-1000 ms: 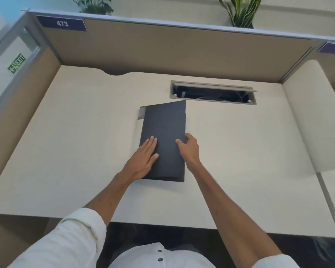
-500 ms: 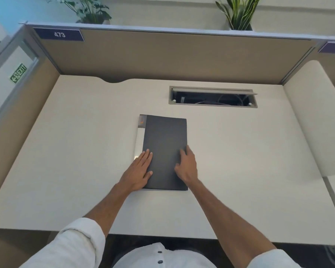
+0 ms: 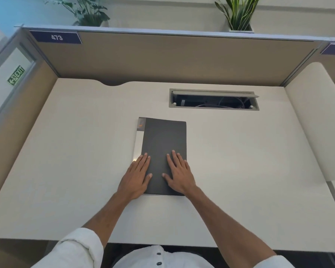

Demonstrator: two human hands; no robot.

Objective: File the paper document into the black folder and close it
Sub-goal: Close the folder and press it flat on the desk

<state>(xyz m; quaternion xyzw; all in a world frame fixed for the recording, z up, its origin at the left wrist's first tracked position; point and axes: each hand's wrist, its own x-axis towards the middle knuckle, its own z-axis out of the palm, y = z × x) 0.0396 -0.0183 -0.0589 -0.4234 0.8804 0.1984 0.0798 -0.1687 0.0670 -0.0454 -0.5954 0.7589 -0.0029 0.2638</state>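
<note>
**Closed folder under two flat hands**

The folder (image 3: 163,149) lies shut and flat on the desk (image 3: 240,171), near its middle, with its long sides running away from the person. A pale strip of the paper (image 3: 138,144) shows along the folder's left side, past the black cover's edge, with a small grey and orange patch at its far corner. The left hand (image 3: 136,177) rests palm down on the near left part of the cover; its fingers (image 3: 144,159) lie straight and close together, pointing away from the person, the outermost ones reaching the paper strip. The right hand (image 3: 179,175) rests palm down on the near right part; its fingers are straight and slightly spread, the thumb pointing toward the left hand. Neither hand grips anything. A bare band of cover separates the two thumbs. Beyond the folder, well apart, an open cable tray (image 3: 214,99) is set into the desk. A partition (image 3: 162,59) bearing a label "473" (image 3: 56,37) closes the far side.
</note>
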